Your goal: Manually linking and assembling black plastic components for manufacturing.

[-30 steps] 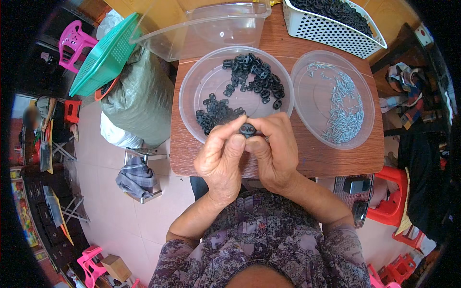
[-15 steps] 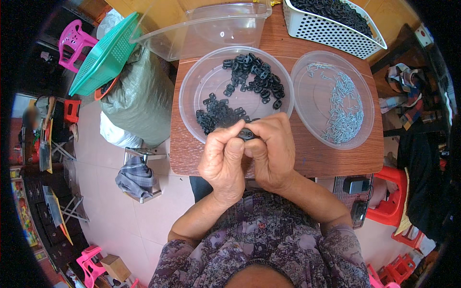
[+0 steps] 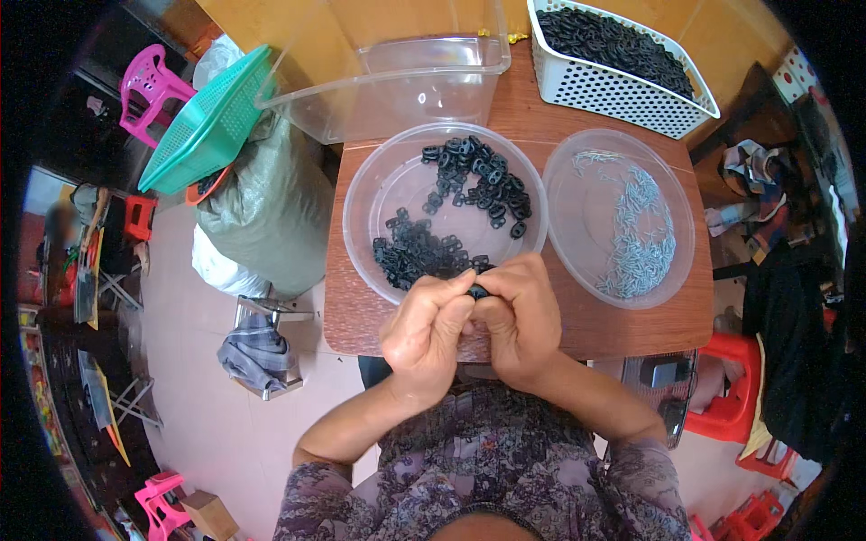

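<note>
My left hand (image 3: 426, 335) and my right hand (image 3: 523, 313) meet at the table's front edge, fingertips pinched together around a small black plastic piece (image 3: 477, 291). Most of that piece is hidden by my thumbs and fingers. Just beyond them stands a round clear plastic tub (image 3: 353, 216) with two heaps of black two-holed plastic pieces, one near-left (image 3: 417, 254) and one far-right (image 3: 487, 180). To its right, a shallow round clear tray (image 3: 585, 221) holds many small silvery screws (image 3: 642, 236), mostly on its right side.
A white perforated basket (image 3: 622, 101) full of black pieces stands at the back right of the wooden table (image 3: 591, 334). Behind the tub is a clear rectangular box (image 3: 397, 101). Left are a stuffed sack (image 3: 262, 221), green baskets (image 3: 203, 126) and a cloth-draped stool (image 3: 257, 347); right, a red stool (image 3: 732, 383).
The view has shifted, so the table and tubs sit lower in the picture. My hands keep their pinch on the black piece, which is turned and more covered by my fingers.
</note>
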